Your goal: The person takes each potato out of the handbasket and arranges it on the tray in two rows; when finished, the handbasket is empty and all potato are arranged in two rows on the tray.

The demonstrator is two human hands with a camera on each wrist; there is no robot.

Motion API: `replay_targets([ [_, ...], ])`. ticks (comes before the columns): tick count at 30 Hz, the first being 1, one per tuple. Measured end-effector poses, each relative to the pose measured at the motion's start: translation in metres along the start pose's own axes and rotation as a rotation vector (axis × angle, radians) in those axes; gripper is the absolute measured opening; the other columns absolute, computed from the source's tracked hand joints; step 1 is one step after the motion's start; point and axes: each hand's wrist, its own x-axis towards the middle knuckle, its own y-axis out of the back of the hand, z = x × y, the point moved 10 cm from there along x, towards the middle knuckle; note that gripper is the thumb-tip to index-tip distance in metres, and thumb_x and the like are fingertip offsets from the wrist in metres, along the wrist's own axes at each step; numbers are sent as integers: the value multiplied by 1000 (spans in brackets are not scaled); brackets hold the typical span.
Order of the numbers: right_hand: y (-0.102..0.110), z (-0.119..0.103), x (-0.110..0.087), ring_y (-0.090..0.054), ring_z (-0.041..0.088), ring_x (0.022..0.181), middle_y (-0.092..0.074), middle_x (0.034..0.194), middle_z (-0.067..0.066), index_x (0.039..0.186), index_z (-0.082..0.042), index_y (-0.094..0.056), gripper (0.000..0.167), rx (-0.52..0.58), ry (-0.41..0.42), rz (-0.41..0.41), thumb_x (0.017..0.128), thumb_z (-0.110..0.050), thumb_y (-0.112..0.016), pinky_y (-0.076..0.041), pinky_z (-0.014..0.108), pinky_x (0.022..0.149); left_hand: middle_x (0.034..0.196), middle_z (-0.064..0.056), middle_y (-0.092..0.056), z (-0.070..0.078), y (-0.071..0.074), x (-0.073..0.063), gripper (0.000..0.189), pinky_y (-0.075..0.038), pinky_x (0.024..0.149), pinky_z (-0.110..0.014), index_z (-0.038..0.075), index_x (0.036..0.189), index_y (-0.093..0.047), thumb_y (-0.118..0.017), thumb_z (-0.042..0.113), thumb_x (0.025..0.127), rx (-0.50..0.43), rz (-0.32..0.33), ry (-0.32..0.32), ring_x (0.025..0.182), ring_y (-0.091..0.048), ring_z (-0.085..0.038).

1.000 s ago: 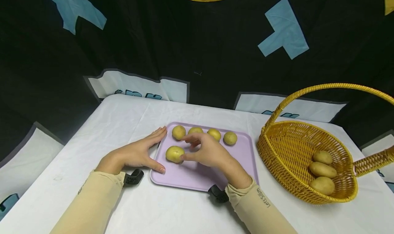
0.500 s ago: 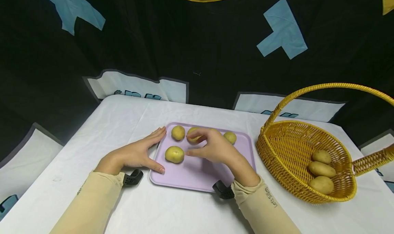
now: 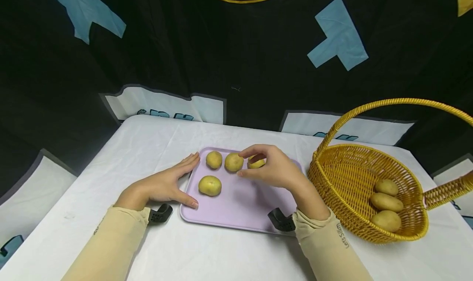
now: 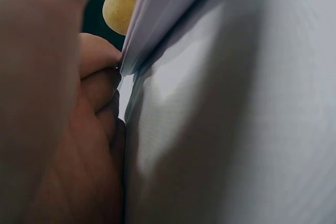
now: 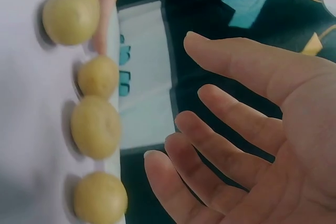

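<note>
Your right grip point(image 3: 275, 168): wide, empty
Brushing a potato point(image 3: 233, 162) might roll it; left grip point(image 3: 167, 184) spread beside the tray point(image 3: 229, 209).

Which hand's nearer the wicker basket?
Right. The right hand is over the tray, left of the wicker basket; the left hand is farther off, at the tray's opposite edge.

head: bright, soft shadows | left wrist: dim, cloth point(image 4: 236, 124) shadowed | right wrist: hazy
</note>
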Motion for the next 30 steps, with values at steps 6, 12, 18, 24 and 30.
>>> replay_targets([
  [6, 21, 8, -9, -64, 30, 106, -70, 114, 5, 117, -11, -74, 41, -10, -6, 16, 79, -21, -87, -55, 38, 83, 169, -5, -3, 0, 0, 0, 133, -7, 121, -54, 5, 161, -16, -91, 55, 63, 6, -2, 1, 153, 1, -26],
  [12, 42, 16, -20, -64, 24, 103, -69, 116, 5, 118, -10, -73, 42, -50, -27, 25, 79, -21, -87, -55, 38, 81, 169, -4, -3, -2, -1, 0, 133, -8, 121, -54, 7, 161, -16, -91, 56, 63, 12, -5, 16, 153, 1, -24],
  [18, 70, 30, -35, -65, 27, 106, -69, 116, 4, 118, -11, -73, 43, -129, -52, 39, 81, -26, -87, -54, 41, 85, 169, -3, -3, -1, -1, 1, 134, -8, 121, -53, 7, 162, -16, -91, 56, 63, 13, -4, 20, 153, 1, -23],
  [24, 106, 49, -56, -65, 22, 100, -68, 116, 5, 118, -12, -72, 43, -187, -115, 86, 82, -29, -86, -55, 37, 83, 169, -7, -3, 3, -2, 1, 131, -8, 120, -56, 5, 161, -16, -90, 55, 65, 11, -5, 5, 153, 1, -27],
  [30, 131, 71, -74, -63, 23, 98, -70, 115, 7, 120, -12, -71, 49, -220, -221, 70, 83, -41, -83, -53, 35, 84, 169, -7, -3, 2, 0, 0, 131, -7, 120, -56, 5, 161, -16, -90, 55, 65, 10, -3, 12, 153, 1, -28],
])
